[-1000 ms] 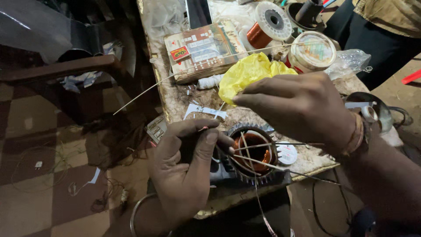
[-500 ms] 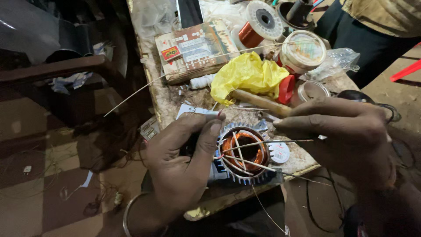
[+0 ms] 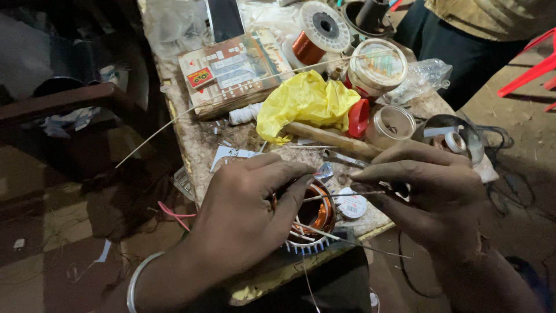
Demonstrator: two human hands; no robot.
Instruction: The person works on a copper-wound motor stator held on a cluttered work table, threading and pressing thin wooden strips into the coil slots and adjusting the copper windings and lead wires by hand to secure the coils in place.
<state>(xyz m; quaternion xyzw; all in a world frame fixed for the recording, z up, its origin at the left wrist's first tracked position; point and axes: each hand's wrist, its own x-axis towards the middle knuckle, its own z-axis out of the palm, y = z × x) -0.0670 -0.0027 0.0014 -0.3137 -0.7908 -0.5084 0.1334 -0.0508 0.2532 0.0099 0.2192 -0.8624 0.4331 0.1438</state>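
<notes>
At the far left, off the bench (image 3: 191, 145), a dark wooden chair arm (image 3: 63, 104) stands over a tiled floor (image 3: 35, 272) strewn with scraps. A long thin pale rod (image 3: 191, 110) runs from the left edge of the bench up across it toward the right. Behind it lies a flat printed cardboard box (image 3: 234, 69), with a small white roll (image 3: 243, 114) at its near edge. Centre bench holds a crumpled yellow plastic bag (image 3: 307, 101), which partly covers a wooden handle (image 3: 333, 141) lying across the surface. Behind are a spool of copper wire (image 3: 315, 35) and a round white-lidded container (image 3: 377, 65); a red plastic piece (image 3: 359, 117) and a clear jar (image 3: 394, 124) sit just beside the bag, and a clear plastic wrapper (image 3: 425, 78) lies further right. A second person in dark trousers (image 3: 457, 52) stands at the upper right, beside a red chair frame (image 3: 533, 72). At the near edge of the bench sits the motor stator (image 3: 315, 223), its copper winding visible inside a finned ring. The left hand (image 3: 243, 220), wearing a metal bangle (image 3: 139, 278) at the wrist, lies palm down over the stator and hides its left half, fingers curled onto the winding with the tips pressing at the rim. Thin pale insulation strips (image 3: 330, 197) stick out of the stator toward the right. The right hand (image 3: 431, 194) is closed in a pinch, thumb and fingers gripping the end of one strip just right of the stator, wrist angled down toward the lower right.
</notes>
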